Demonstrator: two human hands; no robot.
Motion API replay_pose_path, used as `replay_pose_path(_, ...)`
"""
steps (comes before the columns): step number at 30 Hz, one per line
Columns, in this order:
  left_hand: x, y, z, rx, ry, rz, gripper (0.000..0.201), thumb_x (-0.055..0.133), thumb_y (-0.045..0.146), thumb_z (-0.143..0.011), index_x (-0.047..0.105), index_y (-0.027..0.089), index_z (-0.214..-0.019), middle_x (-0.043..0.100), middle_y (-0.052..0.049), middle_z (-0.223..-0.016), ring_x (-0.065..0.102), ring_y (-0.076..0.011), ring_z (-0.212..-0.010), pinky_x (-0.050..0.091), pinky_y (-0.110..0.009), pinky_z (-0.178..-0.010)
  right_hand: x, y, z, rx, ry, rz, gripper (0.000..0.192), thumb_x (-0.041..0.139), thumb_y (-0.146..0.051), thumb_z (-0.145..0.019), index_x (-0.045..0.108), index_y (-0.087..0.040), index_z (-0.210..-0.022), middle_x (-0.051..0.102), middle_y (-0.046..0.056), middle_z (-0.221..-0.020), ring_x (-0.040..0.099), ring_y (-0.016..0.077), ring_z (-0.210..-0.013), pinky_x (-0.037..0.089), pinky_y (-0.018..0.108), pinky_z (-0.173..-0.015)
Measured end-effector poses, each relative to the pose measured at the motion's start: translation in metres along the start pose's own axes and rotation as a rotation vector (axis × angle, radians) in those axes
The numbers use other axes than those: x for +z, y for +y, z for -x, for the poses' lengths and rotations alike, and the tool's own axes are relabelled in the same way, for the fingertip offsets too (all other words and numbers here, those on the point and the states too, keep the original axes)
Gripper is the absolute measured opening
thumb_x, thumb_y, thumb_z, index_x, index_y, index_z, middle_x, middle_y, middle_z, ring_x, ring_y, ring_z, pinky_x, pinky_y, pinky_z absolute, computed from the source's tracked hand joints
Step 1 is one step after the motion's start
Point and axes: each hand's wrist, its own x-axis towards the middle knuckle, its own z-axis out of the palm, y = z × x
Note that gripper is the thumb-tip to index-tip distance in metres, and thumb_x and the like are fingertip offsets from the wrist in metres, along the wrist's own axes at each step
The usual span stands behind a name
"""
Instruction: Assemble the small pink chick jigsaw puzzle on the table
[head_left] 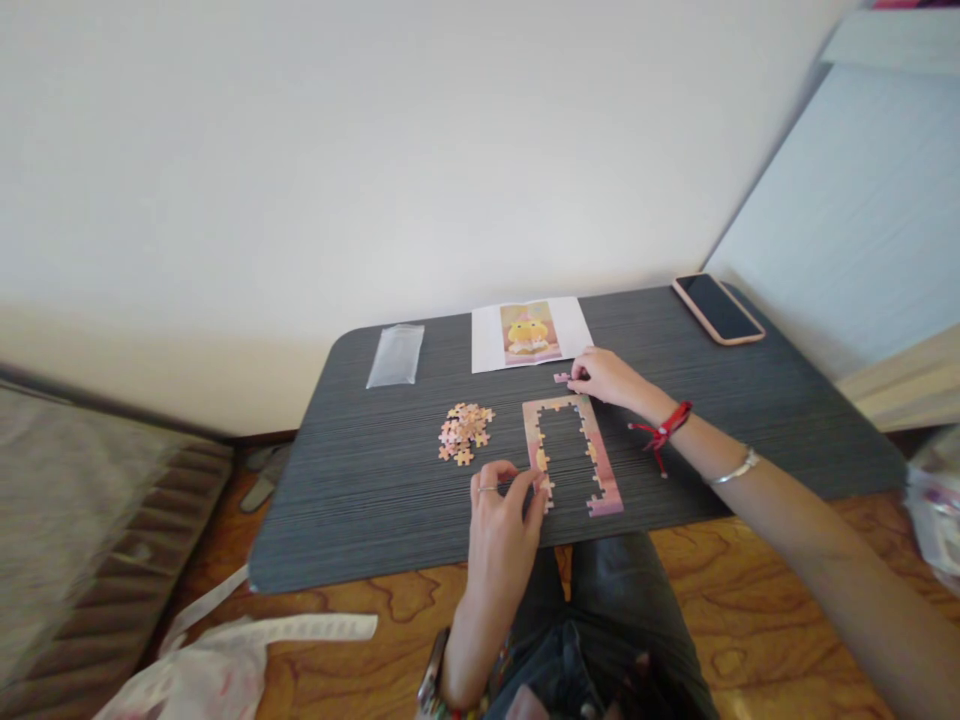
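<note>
A jigsaw puzzle border (606,470) lies on the dark table, its middle open and a gap along its near edge. My left hand (502,515) is at the border's lower left, thumb and index finger drawn together on an edge piece there. Just above the border's top right corner, my right hand (604,377) has its fingers pinched at a purple puzzle piece, mostly hidden by the fingertips. Beside those fingertips shows another purple puzzle piece (561,378). Left of the border sits a heap of loose puzzle pieces (465,430).
A creased paper sheet with a yellow character picture (530,333) lies at the back of the table (360,480). A clear plastic bag (397,355) is at back left, a phone (718,308) at back right. The wall (420,150) rises behind.
</note>
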Motion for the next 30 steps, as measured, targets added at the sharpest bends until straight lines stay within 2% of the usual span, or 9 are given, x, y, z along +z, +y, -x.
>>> replay_pose_path(6, -0.001, -0.003, 0.002, -0.021, -0.002, -0.007, 0.014, 0.054, 0.024, -0.082, 0.066, 0.020, -0.088, 0.048, -0.006, -0.090, 0.048, -0.0188, -0.083, 0.047, -0.035, -0.076, -0.014, 0.001, 0.007, 0.208, -0.082, 0.180, 0.028, 0.052, -0.032, -0.081, 0.070, -0.012, -0.074, 0.065, 0.012, -0.085, 0.060, 0.0172, -0.070, 0.041, 0.026, -0.061)
replay_pose_path(8, -0.001, -0.003, 0.002, -0.026, -0.001, -0.008, 0.014, 0.054, 0.024, -0.083, 0.066, 0.020, -0.088, 0.049, -0.006, -0.089, 0.048, -0.0190, -0.084, 0.047, -0.035, -0.076, -0.020, 0.007, 0.011, 0.236, -0.093, 0.223, 0.033, 0.048, -0.034, -0.084, 0.070, -0.012, -0.076, 0.065, 0.013, -0.085, 0.060, 0.0190, -0.074, 0.041, 0.027, -0.063)
replay_pose_path(11, 0.000, -0.001, 0.001, -0.025, -0.008, 0.000, 0.014, 0.054, 0.024, -0.083, 0.067, 0.020, -0.089, 0.049, -0.006, -0.090, 0.049, -0.0193, -0.085, 0.047, -0.035, -0.076, -0.027, 0.021, 0.013, 0.156, -0.078, 0.210, 0.029, 0.047, -0.030, -0.085, 0.070, -0.013, -0.081, 0.064, 0.011, -0.084, 0.059, 0.0194, -0.076, 0.042, 0.028, -0.069)
replay_pose_path(15, 0.001, -0.001, 0.001, -0.014, -0.005, 0.006, 0.014, 0.055, 0.023, -0.082, 0.067, 0.020, -0.089, 0.048, -0.006, -0.090, 0.048, -0.0191, -0.084, 0.047, -0.035, -0.076, -0.030, 0.039, 0.011, -0.084, -0.048, 0.119, 0.020, 0.055, -0.019, -0.080, 0.067, -0.016, -0.096, 0.059, 0.009, -0.092, 0.057, 0.0176, -0.080, 0.042, 0.028, -0.074)
replay_pose_path(18, 0.001, -0.002, 0.001, -0.015, -0.003, 0.006, 0.014, 0.055, 0.022, -0.082, 0.067, 0.019, -0.089, 0.048, -0.007, -0.090, 0.048, -0.0194, -0.084, 0.047, -0.036, -0.076, -0.027, 0.045, 0.009, -0.193, -0.092, 0.056, 0.018, 0.056, -0.020, -0.081, 0.066, -0.017, -0.094, 0.056, 0.008, -0.092, 0.055, 0.0172, -0.081, 0.042, 0.028, -0.074)
replay_pose_path(22, 0.000, -0.004, 0.002, -0.034, -0.008, 0.005, 0.013, 0.056, 0.022, -0.081, 0.066, 0.019, -0.089, 0.048, -0.007, -0.091, 0.047, -0.0198, -0.086, 0.047, -0.036, -0.077, -0.017, 0.048, 0.007, -0.216, -0.088, -0.018, 0.013, 0.053, -0.022, -0.083, 0.064, -0.016, -0.083, 0.054, 0.006, -0.087, 0.055, 0.0161, -0.077, 0.042, 0.028, -0.073)
replay_pose_path(26, 0.001, -0.007, 0.004, -0.039, -0.002, 0.003, 0.013, 0.056, 0.020, -0.081, 0.066, 0.020, -0.090, 0.048, -0.006, -0.091, 0.047, -0.0196, -0.086, 0.046, -0.036, -0.078, -0.008, 0.054, 0.009, -0.193, -0.062, -0.066, 0.015, 0.048, -0.023, -0.085, 0.060, -0.015, -0.083, 0.052, 0.006, -0.088, 0.055, 0.0149, -0.074, 0.043, 0.028, -0.072)
replay_pose_path(30, 0.001, -0.007, 0.002, -0.018, 0.003, 0.010, 0.013, 0.057, 0.019, -0.080, 0.065, 0.020, -0.090, 0.048, -0.006, -0.090, 0.047, -0.0192, -0.085, 0.046, -0.035, -0.077, -0.014, 0.052, 0.022, -0.177, 0.022, -0.061, 0.017, 0.046, -0.026, -0.087, 0.058, -0.016, -0.085, 0.051, 0.007, -0.090, 0.055, 0.0165, -0.077, 0.044, 0.031, -0.074)
